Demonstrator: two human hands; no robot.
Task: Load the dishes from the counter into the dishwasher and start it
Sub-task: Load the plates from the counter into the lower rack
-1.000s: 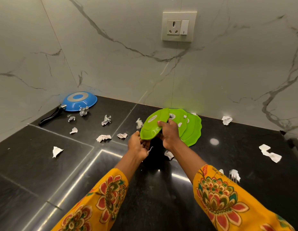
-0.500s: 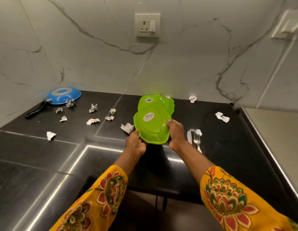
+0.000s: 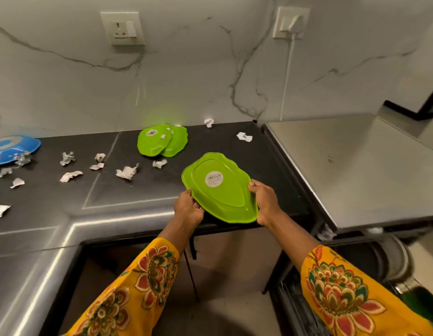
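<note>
1. State: both hands grasp one green plate (image 3: pixel 220 190) at frame centre, underside up, white sticker showing. Left hand (image 3: pixel 187 207) curls round the lower left rim, right hand (image 3: pixel 263 201) round the right rim. Plate is in the air over the counter (image 3: pixel 142 190) front edge, tilted.
2. Target: dishwasher rack (image 3: pixel 293 309), lower right of frame, mostly hidden by the right sleeve. Free slots can't be read from here.
3. Step in hand looks like the carry from counter to rack. Swing right and down, keeping the two-hand hold until clear of the steel top (image 3: pixel 356 166) at right.
4. Then shift to one hand on the rim and turn the plate on edge so it drops between tines.
5. Risk: smooth plastic, likely light and slippery, so grip the rim, not the face.
6. Left to load: two green plates (image 3: pixel 162 143) overlapping at upper centre by the wall, blue pan (image 3: pixel 12 149) at far left. Paper scraps (image 3: pixel 127 172) lie between them; avoid dragging any along.
</note>
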